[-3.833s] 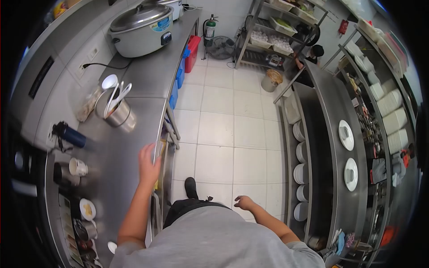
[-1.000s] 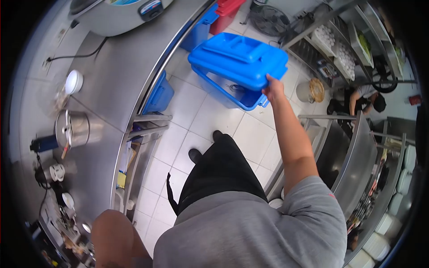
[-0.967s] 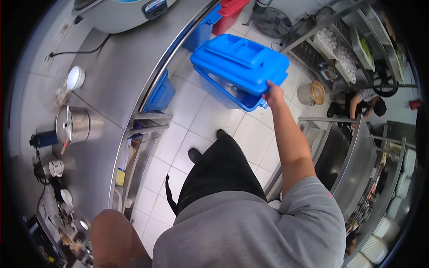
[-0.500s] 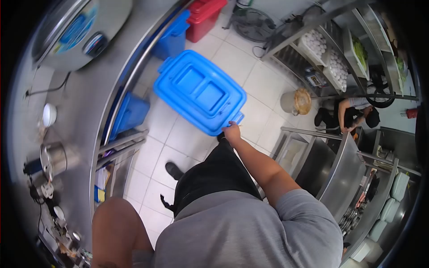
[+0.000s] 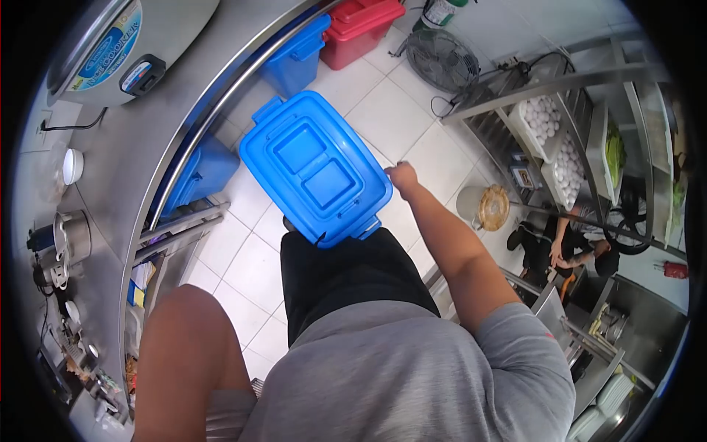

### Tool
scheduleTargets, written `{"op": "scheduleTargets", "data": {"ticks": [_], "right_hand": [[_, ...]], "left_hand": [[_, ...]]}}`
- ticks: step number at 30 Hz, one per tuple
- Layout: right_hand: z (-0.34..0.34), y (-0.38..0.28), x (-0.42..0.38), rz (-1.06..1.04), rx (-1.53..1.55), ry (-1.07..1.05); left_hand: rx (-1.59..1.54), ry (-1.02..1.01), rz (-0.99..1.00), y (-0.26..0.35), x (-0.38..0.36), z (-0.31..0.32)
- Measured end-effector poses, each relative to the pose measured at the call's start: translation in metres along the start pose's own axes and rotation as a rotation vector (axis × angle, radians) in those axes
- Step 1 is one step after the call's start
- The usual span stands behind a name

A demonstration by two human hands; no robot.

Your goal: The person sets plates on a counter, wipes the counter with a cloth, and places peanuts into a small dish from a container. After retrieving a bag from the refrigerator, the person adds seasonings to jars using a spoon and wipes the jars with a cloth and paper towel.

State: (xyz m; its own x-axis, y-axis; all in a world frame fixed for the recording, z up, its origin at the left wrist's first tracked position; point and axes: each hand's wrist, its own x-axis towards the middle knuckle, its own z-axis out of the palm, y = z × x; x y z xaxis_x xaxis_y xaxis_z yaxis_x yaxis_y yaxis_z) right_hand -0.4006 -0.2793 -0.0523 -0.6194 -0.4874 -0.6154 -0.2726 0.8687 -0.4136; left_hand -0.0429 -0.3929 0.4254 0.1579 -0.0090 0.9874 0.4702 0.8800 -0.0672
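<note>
blue bin (image 5: pixel 317 166), open floor (image 5: pixel 387 110) beside, right hand (image 5: pixel 403 178) at edge, grip unclear, left unseen

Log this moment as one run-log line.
right hand: fingers at edge of blue lid | left hand: out of view | blue lid: just beyond legs | co-worker: low beside shelf rack

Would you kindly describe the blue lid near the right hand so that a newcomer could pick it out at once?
Start at the long steel counter and look across to the tiled floor. Over it, beside the right hand, is a broad blue lid. Unlike the blue bins partly under the counter, it shows two rectangular recesses side by side.
</note>
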Motion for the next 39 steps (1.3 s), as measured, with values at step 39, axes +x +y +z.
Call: {"op": "scheduleTargets", "data": {"ticks": [39], "right_hand": [[0.071,-0.412,-0.040,-1.683,-0.015,0.351]], "left_hand": [[0.362,1.962,-1.694,-0.083,-0.578,-0.285]]}}
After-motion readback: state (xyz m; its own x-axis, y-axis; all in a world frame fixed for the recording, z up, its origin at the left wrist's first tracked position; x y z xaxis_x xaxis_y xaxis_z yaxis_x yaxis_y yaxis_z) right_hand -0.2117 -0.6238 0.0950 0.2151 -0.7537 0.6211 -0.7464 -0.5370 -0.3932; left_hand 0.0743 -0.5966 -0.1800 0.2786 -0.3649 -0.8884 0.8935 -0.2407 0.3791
